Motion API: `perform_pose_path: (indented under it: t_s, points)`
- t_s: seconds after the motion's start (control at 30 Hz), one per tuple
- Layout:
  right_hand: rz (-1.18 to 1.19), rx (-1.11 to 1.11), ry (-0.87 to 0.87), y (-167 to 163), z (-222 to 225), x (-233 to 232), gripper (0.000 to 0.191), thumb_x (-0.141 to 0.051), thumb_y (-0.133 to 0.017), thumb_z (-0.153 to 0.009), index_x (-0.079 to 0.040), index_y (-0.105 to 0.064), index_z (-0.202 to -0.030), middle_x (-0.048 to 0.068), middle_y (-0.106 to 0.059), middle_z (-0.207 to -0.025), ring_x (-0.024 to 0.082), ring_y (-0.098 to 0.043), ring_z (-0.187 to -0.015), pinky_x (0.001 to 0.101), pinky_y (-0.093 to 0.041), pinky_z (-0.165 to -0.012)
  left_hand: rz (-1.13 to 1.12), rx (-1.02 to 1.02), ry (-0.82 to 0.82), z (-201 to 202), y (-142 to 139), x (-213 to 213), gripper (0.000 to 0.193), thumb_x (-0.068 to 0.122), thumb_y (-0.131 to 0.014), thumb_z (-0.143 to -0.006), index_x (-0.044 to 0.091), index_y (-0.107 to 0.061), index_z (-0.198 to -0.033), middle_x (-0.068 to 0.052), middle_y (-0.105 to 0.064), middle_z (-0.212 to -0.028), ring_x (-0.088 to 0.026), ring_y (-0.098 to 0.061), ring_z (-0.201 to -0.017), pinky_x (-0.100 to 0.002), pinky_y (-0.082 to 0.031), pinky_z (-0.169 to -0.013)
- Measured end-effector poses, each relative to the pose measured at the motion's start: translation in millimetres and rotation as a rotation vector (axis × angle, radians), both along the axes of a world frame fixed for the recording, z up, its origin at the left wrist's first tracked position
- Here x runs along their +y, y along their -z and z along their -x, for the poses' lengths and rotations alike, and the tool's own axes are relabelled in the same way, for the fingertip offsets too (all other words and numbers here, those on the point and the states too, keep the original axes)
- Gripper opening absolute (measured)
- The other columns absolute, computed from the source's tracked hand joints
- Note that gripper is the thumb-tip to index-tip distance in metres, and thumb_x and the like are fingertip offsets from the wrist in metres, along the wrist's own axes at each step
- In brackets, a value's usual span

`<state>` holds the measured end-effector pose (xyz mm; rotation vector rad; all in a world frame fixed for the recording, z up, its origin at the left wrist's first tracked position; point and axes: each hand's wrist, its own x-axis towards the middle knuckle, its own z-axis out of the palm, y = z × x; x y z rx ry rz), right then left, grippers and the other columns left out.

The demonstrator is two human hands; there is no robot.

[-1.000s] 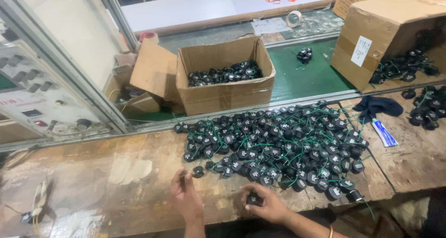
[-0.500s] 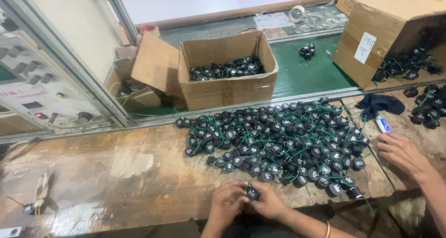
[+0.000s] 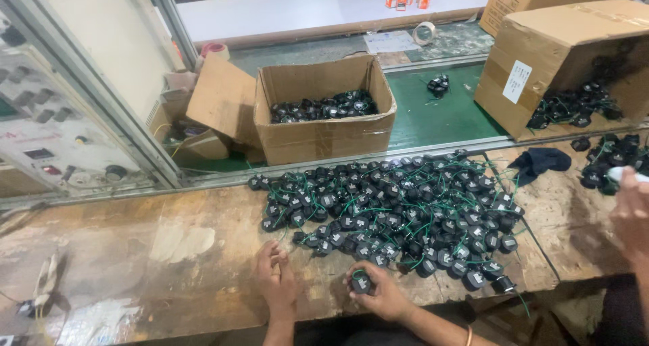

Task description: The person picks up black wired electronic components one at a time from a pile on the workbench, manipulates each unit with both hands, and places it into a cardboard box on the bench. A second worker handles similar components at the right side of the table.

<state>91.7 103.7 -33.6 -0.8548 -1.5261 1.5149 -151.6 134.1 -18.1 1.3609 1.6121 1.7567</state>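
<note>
A big pile of small black round parts with green wires point(image 3: 399, 207) covers the middle of the worn wooden bench point(image 3: 135, 258). At the bench's near edge my right hand point(image 3: 382, 292) grips one of these black parts point(image 3: 360, 282) by its rim. My left hand point(image 3: 276, 282) rests flat on the wood a little to the left, fingers loosely together, holding nothing. Both hands sit just in front of the pile's near edge.
An open cardboard box point(image 3: 324, 109) of the same parts stands behind the pile on a green mat. A tipped box point(image 3: 561, 55) spills more parts at the right. Another person's hand point(image 3: 632, 211) reaches in at the right edge. A control panel point(image 3: 47, 143) stands at left.
My left hand has come off the part and moved left onto the bench. The right hand keeps the part. The other person's hand has drawn back toward the right edge.
</note>
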Motion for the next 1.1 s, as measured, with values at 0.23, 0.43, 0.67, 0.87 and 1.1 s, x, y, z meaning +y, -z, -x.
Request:
perform_pose_path:
  t_s: [0.23, 0.43, 0.67, 0.87, 1.1]
  points:
    - [-0.431, -0.177, -0.020, -19, 28, -4, 0.047, 0.002, -0.073, -0.086, -0.008, -0.063, -0.131, 0.006, -0.069, -0.108, 0.016, -0.066, -0.099, 0.0288, -0.053, -0.086, -0.011, 0.725, 0.082, 18, -9, 6, 0.047, 0.016, -0.075, -0.079, 0.003, -0.064, -0.123, -0.014, -0.062, -0.137, -0.040, -0.059, -0.124, -0.048, -0.045, -0.100]
    - [-0.360, -0.207, -0.051, -16, 17, -10, 0.029, -0.003, -0.069, -0.090, -0.008, -0.075, -0.117, 0.008, -0.066, -0.108, 0.024, -0.069, -0.099, 0.0342, -0.056, -0.085, 0.031, 0.308, -0.021, 17, -5, -5, 0.018, 0.013, -0.077, -0.080, 0.004, -0.080, -0.096, -0.010, -0.075, -0.121, -0.027, -0.069, -0.111, -0.037, -0.053, -0.095]
    - [-0.471, -0.199, 0.060, -8, 15, -4, 0.022, -0.007, -0.076, -0.093, -0.007, -0.077, -0.114, 0.009, -0.071, -0.113, 0.024, -0.069, -0.111, 0.0370, -0.054, -0.098, 0.048, -0.062, -0.059, 25, -3, -4, 0.022, 0.011, -0.075, -0.091, 0.002, -0.077, -0.111, -0.011, -0.078, -0.100, -0.016, -0.072, -0.090, -0.030, -0.055, -0.082]
    - [-0.397, -0.194, -0.005, 3, 8, -2, 0.064, -0.025, -0.088, -0.077, -0.008, -0.060, -0.132, 0.012, -0.061, -0.129, 0.029, -0.059, -0.122, 0.0404, -0.048, -0.105, -0.226, 0.089, 0.293, -16, -7, -49, 0.015, 0.011, -0.083, -0.079, 0.008, -0.081, -0.093, -0.007, -0.079, -0.089, -0.019, -0.074, -0.083, -0.033, -0.058, -0.075]
    - [-0.468, -0.211, -0.064, 22, 6, 15, 0.052, -0.024, -0.092, -0.082, -0.008, -0.068, -0.126, 0.016, -0.060, -0.140, 0.034, -0.053, -0.138, 0.0477, -0.040, -0.117, -0.314, 0.297, 0.431, -64, -29, -34, 0.021, 0.005, -0.082, -0.077, 0.010, -0.078, -0.097, -0.006, -0.080, -0.091, -0.025, -0.077, -0.086, -0.035, -0.061, -0.074]
